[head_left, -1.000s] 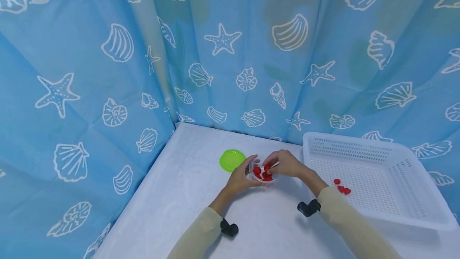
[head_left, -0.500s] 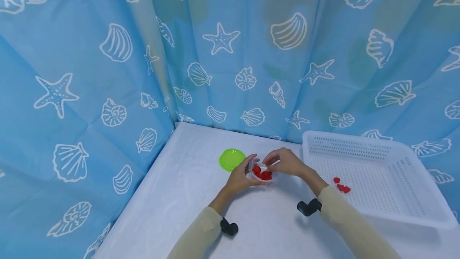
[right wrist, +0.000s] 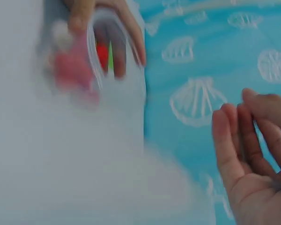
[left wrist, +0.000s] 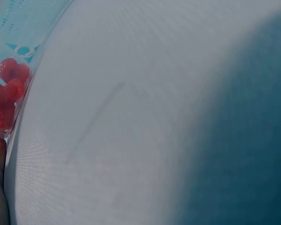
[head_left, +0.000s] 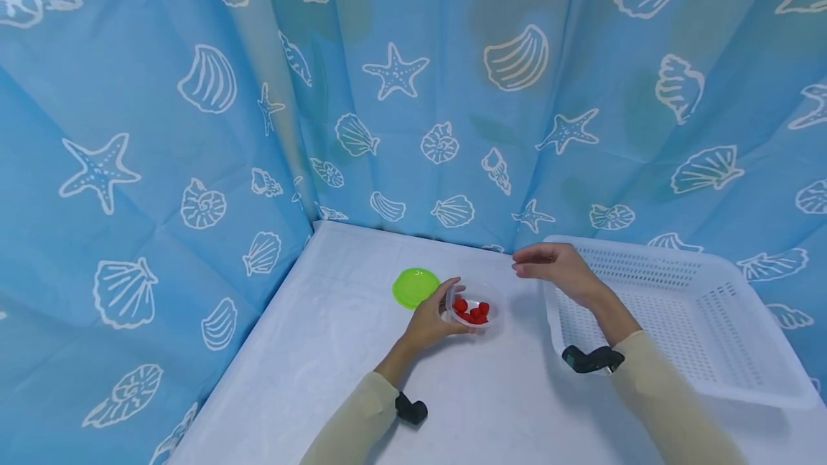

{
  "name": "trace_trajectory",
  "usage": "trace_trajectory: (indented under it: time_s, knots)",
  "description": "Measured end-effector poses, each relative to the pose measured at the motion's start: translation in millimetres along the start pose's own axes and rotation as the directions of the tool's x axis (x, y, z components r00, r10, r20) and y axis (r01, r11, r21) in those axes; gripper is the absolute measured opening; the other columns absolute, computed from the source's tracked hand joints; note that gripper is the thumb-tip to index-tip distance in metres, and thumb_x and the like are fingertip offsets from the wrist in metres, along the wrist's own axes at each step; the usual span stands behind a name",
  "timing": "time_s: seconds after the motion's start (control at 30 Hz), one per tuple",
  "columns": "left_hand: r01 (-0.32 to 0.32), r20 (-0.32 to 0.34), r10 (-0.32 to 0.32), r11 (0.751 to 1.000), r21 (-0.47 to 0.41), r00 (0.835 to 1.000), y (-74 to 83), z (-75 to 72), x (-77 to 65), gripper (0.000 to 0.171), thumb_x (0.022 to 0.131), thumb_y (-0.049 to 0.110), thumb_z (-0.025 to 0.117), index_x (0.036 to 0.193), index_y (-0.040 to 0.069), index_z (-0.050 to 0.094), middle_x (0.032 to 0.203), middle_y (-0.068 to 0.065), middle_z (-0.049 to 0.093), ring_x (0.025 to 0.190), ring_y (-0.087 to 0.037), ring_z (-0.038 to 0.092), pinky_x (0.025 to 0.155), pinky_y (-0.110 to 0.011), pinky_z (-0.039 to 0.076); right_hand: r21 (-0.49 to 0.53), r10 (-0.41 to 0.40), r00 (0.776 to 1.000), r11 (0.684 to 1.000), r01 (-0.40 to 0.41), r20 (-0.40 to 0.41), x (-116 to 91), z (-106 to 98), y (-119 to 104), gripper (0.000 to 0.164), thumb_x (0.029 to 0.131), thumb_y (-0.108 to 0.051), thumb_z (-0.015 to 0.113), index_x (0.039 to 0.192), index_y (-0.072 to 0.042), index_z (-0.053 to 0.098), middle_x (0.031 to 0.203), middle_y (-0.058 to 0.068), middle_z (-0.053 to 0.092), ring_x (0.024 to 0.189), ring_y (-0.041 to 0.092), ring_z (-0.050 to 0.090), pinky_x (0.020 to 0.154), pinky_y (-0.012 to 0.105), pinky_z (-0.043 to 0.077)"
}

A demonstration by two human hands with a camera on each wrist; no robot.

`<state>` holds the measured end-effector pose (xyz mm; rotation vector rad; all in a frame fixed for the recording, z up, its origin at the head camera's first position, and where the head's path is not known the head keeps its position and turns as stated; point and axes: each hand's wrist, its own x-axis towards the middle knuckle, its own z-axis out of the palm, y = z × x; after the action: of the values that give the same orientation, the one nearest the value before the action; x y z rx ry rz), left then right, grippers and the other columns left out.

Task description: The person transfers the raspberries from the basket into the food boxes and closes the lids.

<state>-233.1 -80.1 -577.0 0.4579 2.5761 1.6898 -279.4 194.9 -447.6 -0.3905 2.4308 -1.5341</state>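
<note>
My left hand [head_left: 429, 320] grips a small clear plastic tub [head_left: 495, 296] from its left side, thumb below and fingers over the far side. Several red raspberries [head_left: 474, 314] lie inside; the left wrist view shows their bumpy surface through the tub wall. My right hand [head_left: 563, 273] hovers to the right of the tub, over the near left edge of a white basket [head_left: 652, 253]. Nothing is between its loosely bent fingers [right wrist: 222, 136], as the right wrist view shows. Beyond my left hand, a bright green round lid [head_left: 413, 288] lies flat on the table.
The white perforated basket takes up the right side of the table [head_left: 310, 350]; my right forearm covers part of its floor. A blue curtain [head_left: 413, 120] with white shell prints stands along the back and left edges.
My right hand has drawn back from inside the tub and moved right and up to the basket edge. A raspberry from its fingers now lies in the tub. My left hand stays put.
</note>
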Motion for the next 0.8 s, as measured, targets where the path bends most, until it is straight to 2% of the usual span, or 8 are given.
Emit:
trace_trajectory:
  time_s: [0.2,0.27,0.37,0.5,0.67,0.8]
  knots:
    - [-0.001,0.007,0.001,1.0,0.003,1.0,-0.6,2.0,0.2,0.095,0.071,0.033,0.088,0.15,0.028,0.036,0.139,0.012,0.053,0.126,-0.006,0.049,0.1,-0.029,0.045,0.051,0.047,0.998,0.998,-0.044,-0.048,-12,-44,15,0.049,0.087,-0.03,0.075,0.126,-0.003,0.061,0.123,0.018,0.062,0.1,0.018,0.067,0.086,0.03,0.054]
    - [-0.008,0.006,0.008,1.0,0.003,1.0,-0.3,2.1,0.2,0.095,0.071,0.033,0.088,0.15,0.028,0.036,0.139,0.011,0.053,0.127,-0.007,0.049,0.1,-0.029,0.045,0.038,0.074,0.996,0.997,-0.072,-0.057,-15,-56,23,0.05,0.089,-0.028,0.073,0.128,0.0,0.059,0.126,0.021,0.059,0.1,0.018,0.067,0.086,0.03,0.054]
    - [-0.014,0.007,0.013,1.0,0.005,1.0,-0.5,0.9,-0.2,0.095,0.071,0.033,0.088,0.15,0.027,0.036,0.139,0.011,0.053,0.127,-0.008,0.049,0.1,-0.03,0.046,-0.044,0.114,0.991,0.992,-0.117,-0.072,-18,-70,35,0.051,0.09,-0.028,0.071,0.13,0.0,0.057,0.129,0.023,0.056,0.101,0.023,0.067,0.09,0.038,0.052]
    - [-0.014,0.011,0.014,1.0,0.005,1.0,-0.9,-0.1,-0.4,0.095,0.071,0.033,0.088,0.15,0.027,0.036,0.139,0.012,0.053,0.127,-0.007,0.049,0.1,-0.029,0.045,-0.177,0.158,0.984,0.969,-0.17,-0.08,-23,-81,51,0.052,0.089,-0.027,0.073,0.13,0.001,0.057,0.13,0.024,0.055,0.105,0.034,0.064,0.092,0.047,0.05]
    - [-0.011,0.006,0.011,1.0,-0.002,1.0,-0.8,1.1,-0.2,0.094,0.071,0.032,0.088,0.15,0.027,0.036,0.139,0.01,0.053,0.127,-0.01,0.049,0.099,-0.031,0.047,-0.319,0.198,0.978,0.925,-0.208,-0.063,-26,-93,70,0.042,0.088,-0.019,0.072,0.121,0.005,0.062,0.119,0.025,0.06,0.1,0.038,0.063,0.084,0.047,0.055]
    - [-0.011,0.003,0.011,1.0,0.001,1.0,-0.1,1.9,0.0,0.094,0.071,0.032,0.088,0.15,0.027,0.036,0.139,0.01,0.053,0.128,-0.011,0.049,0.099,-0.032,0.047,-0.377,0.298,0.953,0.878,-0.296,-0.053,-31,-99,86,0.038,0.084,-0.017,0.076,0.115,0.002,0.066,0.113,0.021,0.063,0.093,0.033,0.064,0.079,0.045,0.057]
